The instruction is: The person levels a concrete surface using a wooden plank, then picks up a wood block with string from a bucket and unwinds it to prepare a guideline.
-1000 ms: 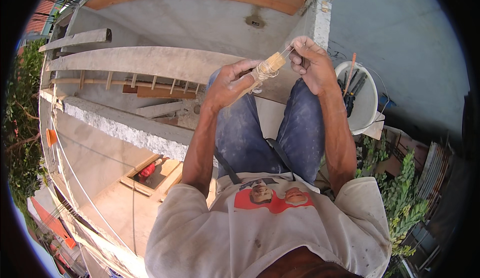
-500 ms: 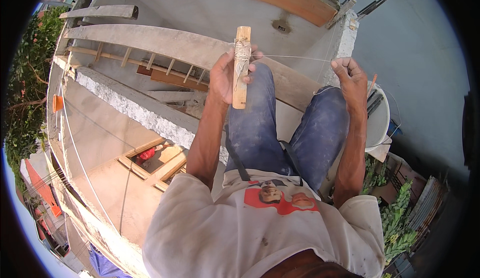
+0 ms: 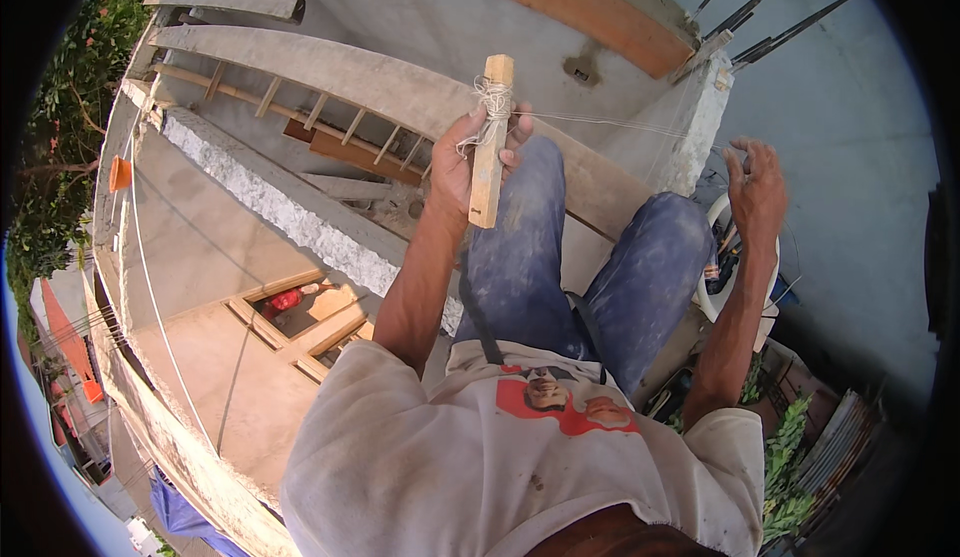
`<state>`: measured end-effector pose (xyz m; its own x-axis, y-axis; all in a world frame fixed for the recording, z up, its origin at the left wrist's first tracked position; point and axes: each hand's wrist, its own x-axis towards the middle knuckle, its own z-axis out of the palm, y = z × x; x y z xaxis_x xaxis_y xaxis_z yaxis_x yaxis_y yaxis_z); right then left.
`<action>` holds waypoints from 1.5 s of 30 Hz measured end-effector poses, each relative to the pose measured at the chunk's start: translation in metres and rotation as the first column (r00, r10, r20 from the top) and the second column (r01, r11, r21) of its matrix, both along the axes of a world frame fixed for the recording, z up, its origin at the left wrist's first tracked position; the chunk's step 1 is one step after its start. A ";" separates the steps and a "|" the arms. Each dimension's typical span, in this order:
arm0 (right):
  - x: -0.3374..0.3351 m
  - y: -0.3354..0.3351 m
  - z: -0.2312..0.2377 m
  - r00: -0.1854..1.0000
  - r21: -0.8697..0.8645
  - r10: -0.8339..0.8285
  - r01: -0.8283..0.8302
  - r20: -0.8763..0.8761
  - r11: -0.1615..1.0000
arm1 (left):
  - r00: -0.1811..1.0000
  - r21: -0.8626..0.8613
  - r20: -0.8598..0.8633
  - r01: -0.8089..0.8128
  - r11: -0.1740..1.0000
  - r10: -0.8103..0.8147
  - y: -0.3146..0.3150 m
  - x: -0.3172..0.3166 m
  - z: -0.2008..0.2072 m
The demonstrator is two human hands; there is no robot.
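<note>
My left hand [image 3: 465, 165] grips an upright wooden stick [image 3: 487, 195]. Off-white string [image 3: 494, 102] is wound around the stick's upper half, with loose loops hanging out beside my thumb. From the winding, thin strands stretch right toward my right hand [image 3: 758, 195], which is raised beyond my right knee. Its fingers are curled and closed at the string's far end; the exact pinch point is too fine to make out.
A long grey plank [image 3: 330, 69] and a wooden ladder [image 3: 315, 112] lie beyond my knees. A rough wall top [image 3: 270, 192] runs to the left, above a wooden frame [image 3: 300, 322]. Steel bars [image 3: 790, 27] jut out at upper right. A white bucket [image 3: 708, 302] holding tools stands by my right knee.
My right hand has moved right, away from the stick, and the string span is longer. The stick has turned in my left hand, and its winding looks looser. The view has shifted slightly.
</note>
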<state>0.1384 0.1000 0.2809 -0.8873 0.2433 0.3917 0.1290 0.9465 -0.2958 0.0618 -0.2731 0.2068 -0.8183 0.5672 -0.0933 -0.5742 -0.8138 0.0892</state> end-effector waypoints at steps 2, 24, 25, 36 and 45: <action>0.001 -0.024 0.003 0.999 0.117 0.034 -0.034 -0.006 0.993 | 0.993 -0.095 -0.061 -0.102 0.990 0.096 0.011 0.004 0.014; 0.001 -0.119 -0.008 0.926 -0.995 0.377 -0.045 -0.007 0.092 | 0.760 -0.812 -0.556 -0.410 0.416 -0.336 0.019 0.009 0.044; 0.002 -0.120 -0.010 0.949 -0.977 0.316 -0.072 -0.005 0.202 | 0.787 -0.842 -0.518 -0.400 0.363 -0.336 0.019 0.011 0.046; 0.003 -0.108 0.016 0.734 -0.553 0.647 -0.458 0.206 0.696 | 0.475 -0.479 -0.834 -0.876 -0.058 -0.282 -0.014 0.008 0.077; 0.010 -0.089 0.048 0.790 -0.622 0.591 -0.381 0.167 0.685 | 0.570 -0.501 -0.817 -0.776 -0.383 -0.086 -0.119 -0.033 0.086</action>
